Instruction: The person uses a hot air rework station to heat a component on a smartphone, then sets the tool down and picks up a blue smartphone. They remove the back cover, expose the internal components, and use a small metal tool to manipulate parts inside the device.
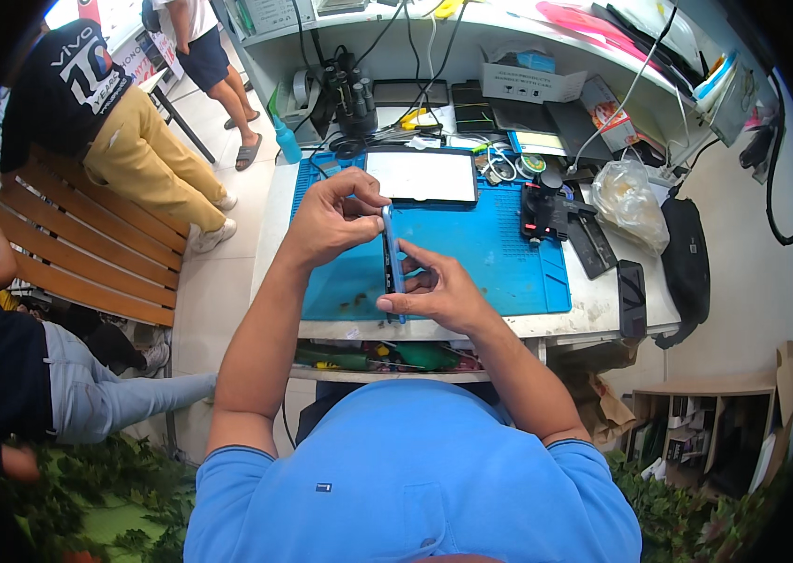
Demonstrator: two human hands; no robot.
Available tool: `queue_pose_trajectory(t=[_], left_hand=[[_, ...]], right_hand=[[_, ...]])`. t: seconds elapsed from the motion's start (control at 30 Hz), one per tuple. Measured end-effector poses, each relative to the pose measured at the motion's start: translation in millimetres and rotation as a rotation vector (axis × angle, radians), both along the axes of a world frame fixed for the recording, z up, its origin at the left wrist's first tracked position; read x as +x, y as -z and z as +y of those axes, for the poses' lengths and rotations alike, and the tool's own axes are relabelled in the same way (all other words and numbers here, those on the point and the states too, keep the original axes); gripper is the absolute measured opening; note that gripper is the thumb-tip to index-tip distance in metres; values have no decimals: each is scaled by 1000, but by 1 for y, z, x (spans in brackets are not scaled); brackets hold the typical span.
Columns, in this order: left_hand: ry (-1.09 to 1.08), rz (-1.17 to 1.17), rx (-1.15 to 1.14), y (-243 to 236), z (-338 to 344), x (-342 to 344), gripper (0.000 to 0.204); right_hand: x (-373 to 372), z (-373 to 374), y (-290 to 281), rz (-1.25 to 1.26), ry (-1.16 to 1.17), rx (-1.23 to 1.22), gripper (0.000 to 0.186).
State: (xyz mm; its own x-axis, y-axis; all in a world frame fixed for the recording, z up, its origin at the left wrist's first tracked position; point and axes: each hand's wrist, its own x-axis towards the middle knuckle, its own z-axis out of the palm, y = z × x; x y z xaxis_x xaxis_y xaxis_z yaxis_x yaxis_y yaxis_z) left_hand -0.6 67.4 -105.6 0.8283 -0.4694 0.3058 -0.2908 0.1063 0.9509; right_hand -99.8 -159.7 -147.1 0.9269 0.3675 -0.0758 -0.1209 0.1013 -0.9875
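Held on edge over the blue work mat (490,258) is a thin smartphone (390,249), with a light blue rim and a dark side. My left hand (340,220) pinches its far upper end between thumb and fingers. Lower down, my right hand (437,291) grips the phone with the thumb on the near end and fingers along its right side. The phone's broad faces are turned mostly out of sight. Just beyond it, a flat white panel with a black border (420,176) lies on the mat.
A black clamp-like fixture (544,212) stands on the mat's right, near a clear plastic bag (628,202) and a black pouch (687,263). Another dark phone (632,298) rests at the bench's right edge. Cables hang behind. An open drawer (387,356) holds tools. People are at left.
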Motion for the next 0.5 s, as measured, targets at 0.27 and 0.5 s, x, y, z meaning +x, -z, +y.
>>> queue_pose_trajectory(t=[0.27, 0.5], left_hand=[[-11, 31, 34, 0, 10, 1, 13], [-53, 139, 7, -2, 13, -3, 13]], right_hand=[[8, -2, -8, -8, -74, -88, 115], [12, 3, -6, -64, -72, -224, 118]])
